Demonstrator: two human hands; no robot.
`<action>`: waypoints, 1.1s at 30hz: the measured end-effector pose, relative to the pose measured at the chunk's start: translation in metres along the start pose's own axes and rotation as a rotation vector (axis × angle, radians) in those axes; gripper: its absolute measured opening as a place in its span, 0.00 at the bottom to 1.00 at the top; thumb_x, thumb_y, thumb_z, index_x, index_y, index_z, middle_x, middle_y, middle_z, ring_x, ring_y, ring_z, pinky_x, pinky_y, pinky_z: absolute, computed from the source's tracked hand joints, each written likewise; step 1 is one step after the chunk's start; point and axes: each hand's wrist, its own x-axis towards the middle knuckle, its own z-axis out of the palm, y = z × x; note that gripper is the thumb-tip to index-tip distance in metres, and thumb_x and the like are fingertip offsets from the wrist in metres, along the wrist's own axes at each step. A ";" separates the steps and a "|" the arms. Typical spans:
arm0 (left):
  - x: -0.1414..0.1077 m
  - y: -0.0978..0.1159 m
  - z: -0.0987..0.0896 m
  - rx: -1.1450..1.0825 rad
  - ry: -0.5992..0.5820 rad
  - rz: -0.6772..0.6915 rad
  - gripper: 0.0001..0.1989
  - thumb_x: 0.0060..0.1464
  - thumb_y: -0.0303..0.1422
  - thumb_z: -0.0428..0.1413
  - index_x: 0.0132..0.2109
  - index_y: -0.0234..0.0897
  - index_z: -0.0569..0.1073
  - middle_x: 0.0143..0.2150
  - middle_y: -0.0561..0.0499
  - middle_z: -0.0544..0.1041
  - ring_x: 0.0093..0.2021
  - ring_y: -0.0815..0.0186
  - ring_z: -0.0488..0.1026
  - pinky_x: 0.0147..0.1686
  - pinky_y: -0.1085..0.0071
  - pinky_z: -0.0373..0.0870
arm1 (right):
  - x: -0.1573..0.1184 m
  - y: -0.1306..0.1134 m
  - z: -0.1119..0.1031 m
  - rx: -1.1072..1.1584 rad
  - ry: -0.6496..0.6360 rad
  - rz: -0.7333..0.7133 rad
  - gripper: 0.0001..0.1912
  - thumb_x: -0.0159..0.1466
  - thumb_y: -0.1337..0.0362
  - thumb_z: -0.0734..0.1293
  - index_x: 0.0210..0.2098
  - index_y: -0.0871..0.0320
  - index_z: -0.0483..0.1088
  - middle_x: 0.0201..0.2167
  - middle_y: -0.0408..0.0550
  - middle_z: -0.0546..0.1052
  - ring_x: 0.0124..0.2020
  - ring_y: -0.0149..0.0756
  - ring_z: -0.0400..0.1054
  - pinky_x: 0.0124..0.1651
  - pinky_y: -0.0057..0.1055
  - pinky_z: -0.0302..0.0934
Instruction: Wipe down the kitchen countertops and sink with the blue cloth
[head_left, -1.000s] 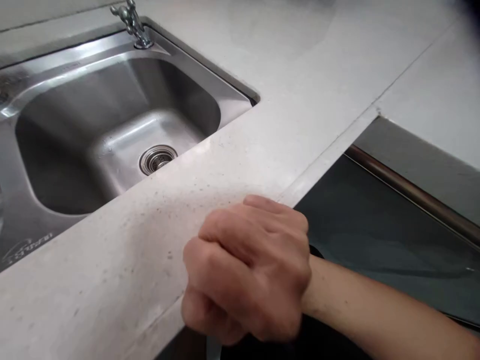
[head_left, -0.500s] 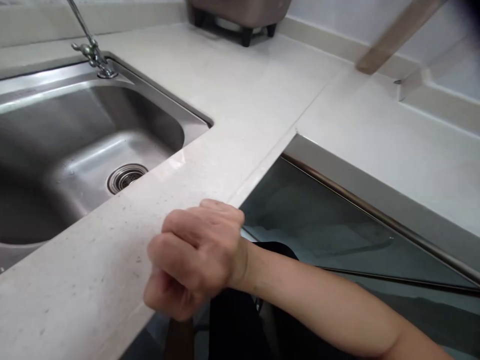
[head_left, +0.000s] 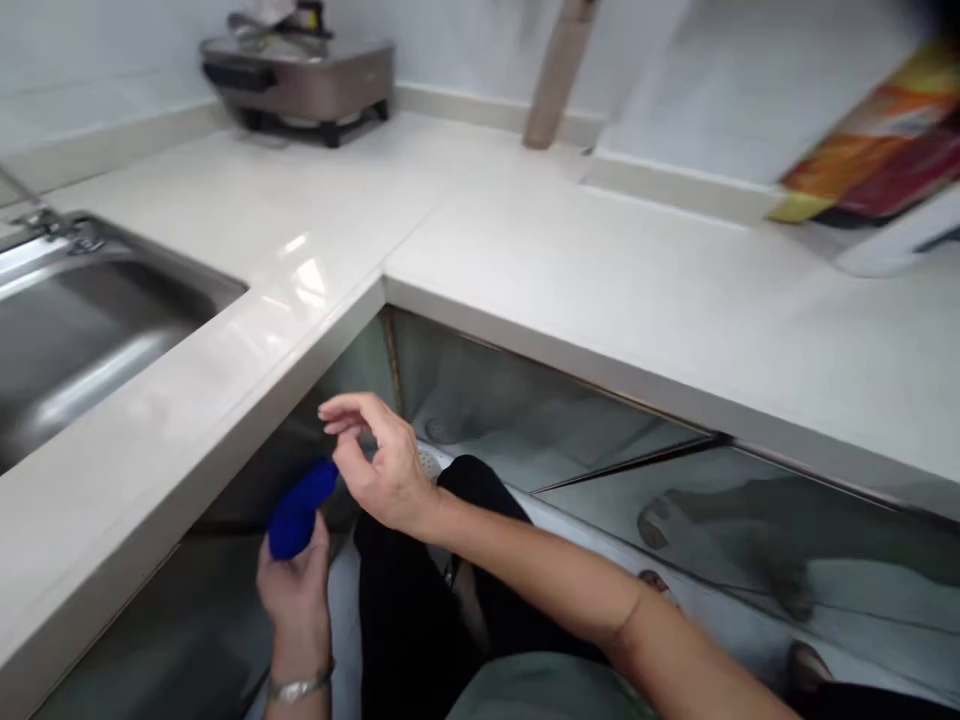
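A blue item, perhaps a cloth (head_left: 300,512), rests in my left hand (head_left: 296,580), low in front of the counter edge; a metal band circles that wrist. Just above and to the right of it is my right hand (head_left: 386,465), its fingers curved and apart, with nothing visible between them. The fingertips come near the top of the blue item, with a small gap. Both hands are below the level of the white countertop (head_left: 480,230).
On the left is a steel sink (head_left: 105,330) with a tap (head_left: 64,228). A brown electric pan (head_left: 307,90) stands at the back, and a wooden board (head_left: 559,80) leans on the wall. Colourful packets (head_left: 885,140) are at the right. Glossy cabinet doors (head_left: 540,410) line the corner below.
The view has swung right, away from the sink. My right hand has gone from closed over the counter edge to open below it. My left hand and the blue item have come into view.
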 end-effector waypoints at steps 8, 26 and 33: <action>-0.088 0.046 0.165 0.051 -0.467 0.076 0.24 0.57 0.46 0.57 0.60 0.50 0.67 0.66 0.49 0.68 0.68 0.54 0.63 0.68 0.47 0.58 | -0.094 0.032 -0.139 0.797 0.062 0.768 0.33 0.61 0.44 0.67 0.63 0.46 0.59 0.56 0.49 0.73 0.51 0.44 0.72 0.46 0.45 0.71; -0.052 0.149 0.301 0.760 -0.914 1.527 0.32 0.60 0.32 0.52 0.69 0.54 0.55 0.69 0.51 0.65 0.70 0.54 0.60 0.72 0.42 0.44 | -0.233 -0.007 -0.367 -0.097 1.442 0.184 0.29 0.51 0.56 0.75 0.49 0.52 0.65 0.43 0.45 0.72 0.42 0.36 0.68 0.50 0.35 0.65; 0.013 0.171 0.313 1.138 -0.921 1.584 0.29 0.64 0.40 0.48 0.70 0.49 0.54 0.73 0.48 0.58 0.72 0.54 0.53 0.72 0.46 0.41 | -0.204 0.079 -0.371 -0.722 1.542 0.206 0.33 0.53 0.57 0.67 0.54 0.60 0.53 0.56 0.62 0.59 0.60 0.47 0.56 0.65 0.46 0.53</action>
